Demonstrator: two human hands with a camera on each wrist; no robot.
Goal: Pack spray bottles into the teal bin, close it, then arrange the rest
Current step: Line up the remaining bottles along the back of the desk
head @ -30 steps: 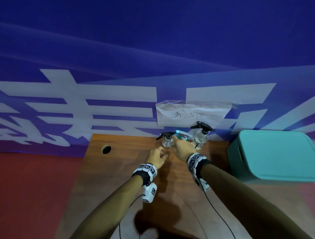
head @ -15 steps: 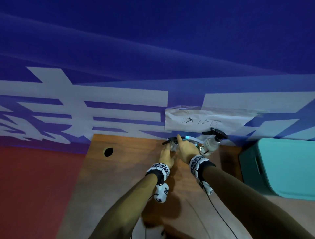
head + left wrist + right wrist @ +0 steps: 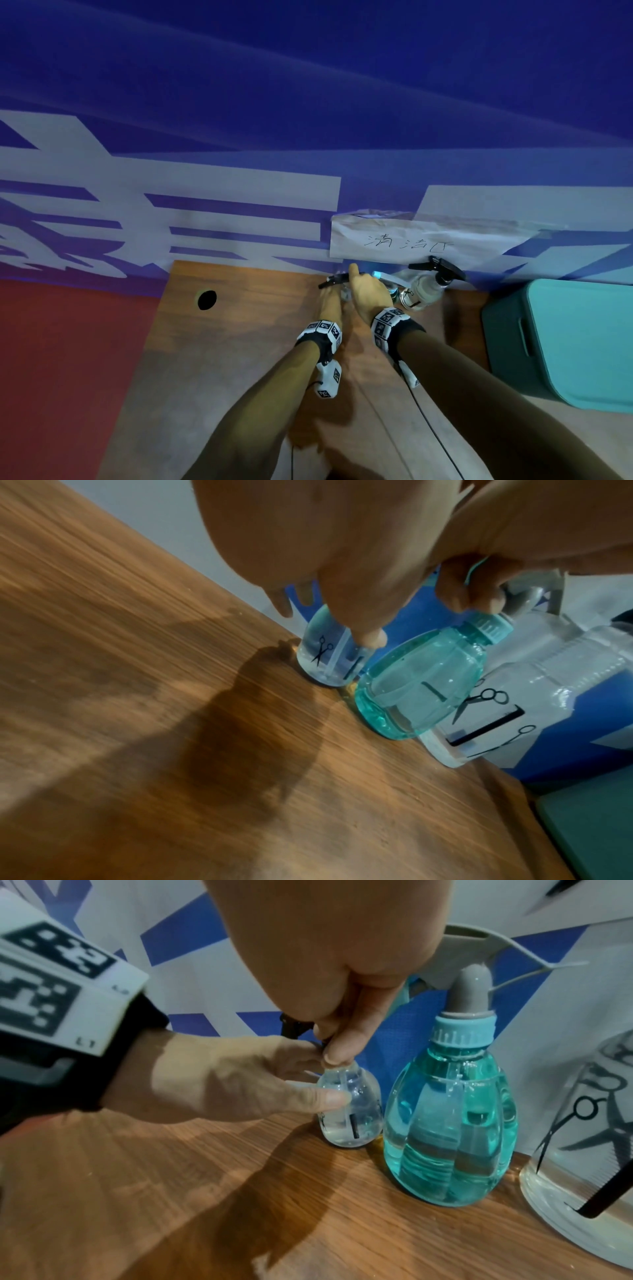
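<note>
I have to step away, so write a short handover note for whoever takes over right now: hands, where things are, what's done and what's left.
Left hand: holds the small clear spray bottle by its body.
Right hand: pinches that bottle's neck from above.
Things: the small bottle stands at the back edge of the wooden table, with the teal spray bottle right beside it and the large clear spray bottle beyond that. The teal bin sits to the right, lid shut.
Done: the bin looks packed and closed.
Left: finish lining up the three bottles.
</note>
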